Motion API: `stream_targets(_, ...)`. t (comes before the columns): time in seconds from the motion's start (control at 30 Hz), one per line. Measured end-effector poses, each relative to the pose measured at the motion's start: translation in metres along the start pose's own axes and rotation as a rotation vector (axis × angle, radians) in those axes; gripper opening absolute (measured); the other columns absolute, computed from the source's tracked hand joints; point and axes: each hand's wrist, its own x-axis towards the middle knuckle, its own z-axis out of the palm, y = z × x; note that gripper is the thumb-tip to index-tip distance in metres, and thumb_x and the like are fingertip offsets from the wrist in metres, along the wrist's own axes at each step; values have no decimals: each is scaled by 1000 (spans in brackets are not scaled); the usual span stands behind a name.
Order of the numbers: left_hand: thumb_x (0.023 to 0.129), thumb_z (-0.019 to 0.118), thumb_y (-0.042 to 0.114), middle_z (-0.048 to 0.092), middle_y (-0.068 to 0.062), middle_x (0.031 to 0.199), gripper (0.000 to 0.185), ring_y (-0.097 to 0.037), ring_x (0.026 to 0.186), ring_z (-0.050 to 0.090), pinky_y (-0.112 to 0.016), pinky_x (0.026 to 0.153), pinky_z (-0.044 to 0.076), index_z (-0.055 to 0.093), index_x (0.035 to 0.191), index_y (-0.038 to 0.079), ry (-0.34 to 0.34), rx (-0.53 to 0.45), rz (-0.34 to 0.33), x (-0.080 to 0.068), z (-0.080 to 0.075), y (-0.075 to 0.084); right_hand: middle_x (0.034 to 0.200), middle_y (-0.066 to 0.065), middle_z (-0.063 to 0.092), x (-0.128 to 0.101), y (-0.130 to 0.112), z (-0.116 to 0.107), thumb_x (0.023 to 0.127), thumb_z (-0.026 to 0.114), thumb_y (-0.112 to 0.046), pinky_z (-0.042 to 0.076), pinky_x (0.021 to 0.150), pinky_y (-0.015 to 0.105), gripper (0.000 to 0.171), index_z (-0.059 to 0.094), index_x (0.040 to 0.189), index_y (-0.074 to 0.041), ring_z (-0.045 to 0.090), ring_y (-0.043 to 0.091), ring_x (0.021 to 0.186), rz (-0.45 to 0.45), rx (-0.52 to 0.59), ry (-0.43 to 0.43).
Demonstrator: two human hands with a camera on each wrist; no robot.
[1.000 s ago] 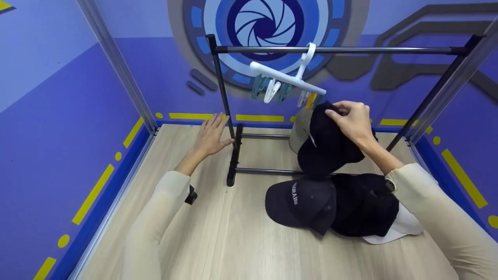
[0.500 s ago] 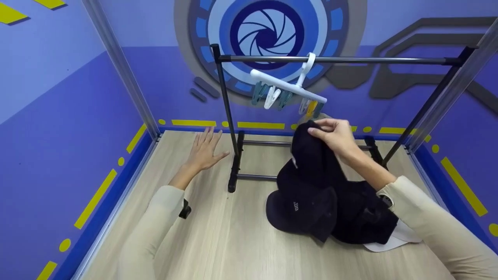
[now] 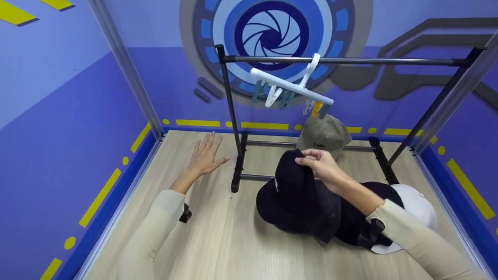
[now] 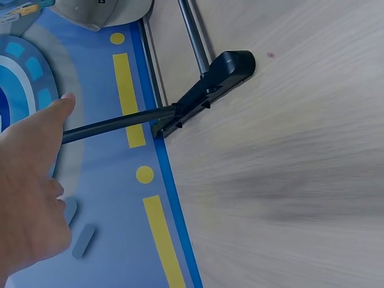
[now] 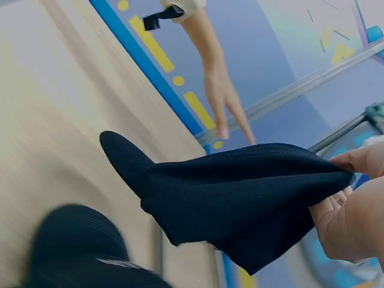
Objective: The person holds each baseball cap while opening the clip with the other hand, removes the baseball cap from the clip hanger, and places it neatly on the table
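**Inspector A:** Black cap (image 3: 290,182) is pinched at its crown by the fingers (image 3: 311,155) of the right hand (image 3: 323,167), near the middle of the wooden floor (image 3: 218,241), its lower edge on the pile of dark caps (image 3: 350,221). A second ago the same hand held it up just under the white clip hanger (image 3: 290,85); it now sits well below that hanger.

**Inspector B:** Confirmed. With it lowered, a khaki cap (image 3: 325,134) shows at the far side, hanging at the hanger's right-hand clips. Judgement: the black cap has come away from the hanger and is on its way to the pile.

**Inspector A:** Left hand (image 3: 204,155)?

**Inspector B:** Released, fingers straight and spread, holding nothing. It lies just left of the rack upright (image 3: 231,112), about where it was before. The left wrist view shows the rack foot (image 4: 210,87) nearby, apart from the hand.

**Inspector A:** Other items?

**Inspector B:** A white cap (image 3: 416,206) at the right of the pile, partly under the dark ones. The rail (image 3: 350,60) carries the hanger only.
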Motion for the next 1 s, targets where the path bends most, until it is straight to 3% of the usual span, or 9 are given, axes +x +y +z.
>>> stream_targets(0.2,100,60,45,11,-26,169,82,-44,159,7,-65,126,3,25,162,3,-22,0,-12,-1,6,2,80,-11,63,-5,40,-8,96,67,-7,42,56,16,18,55,108,-9,50,0,62,105,19,-43)
stream_targets(0.33,100,61,44,12,-26,169,81,-45,158,9,-65,125,4,27,161,4,-24,1,-9,-1,10,2,87,-11,57,-11,60,-17,96,66,-9,46,67,20,27,50,117,-7,54,4,74,164,-31,-40)
stream_targets(0.43,100,61,45,13,-25,170,81,-44,158,10,-65,126,5,28,161,5,-19,4,-12,-2,11,3,96,-8,62,-15,71,-25,96,67,-9,54,76,24,39,46,128,-1,62,7,85,177,-32,-34)
stream_targets(0.6,100,61,46,12,-24,170,82,-44,158,9,-65,126,5,26,162,6,-21,2,-17,-5,14,1,125,8,67,-23,80,-37,98,68,-17,59,90,32,66,37,148,11,69,13,105,170,-77,-33)
stream_targets(0.77,100,62,43,14,-26,169,81,-44,158,10,-66,125,5,27,162,5,-17,-11,-19,-8,17,0,151,31,45,-31,86,-48,98,68,-21,57,95,35,79,25,153,17,62,18,119,188,-167,-21)
stream_targets(0.83,100,63,43,14,-27,169,81,-45,158,10,-66,125,5,27,161,5,-16,-13,-19,-9,17,-1,153,32,43,-34,86,-51,98,67,-19,58,94,35,78,24,152,18,61,17,120,185,-181,-18)
stream_targets(0.9,100,63,43,14,-27,169,80,-45,158,11,-65,125,6,28,161,5,-14,-12,-19,-10,18,-1,147,29,50,-35,86,-55,98,67,-17,59,92,33,76,27,151,19,62,14,116,179,-180,-9)
stream_targets(1.0,100,62,44,13,-26,169,81,-45,158,11,-65,126,6,26,162,5,-22,-2,-19,-11,18,-2,131,15,64,-36,85,-61,97,67,-14,59,89,30,72,30,150,19,65,8,107,168,-162,-20)
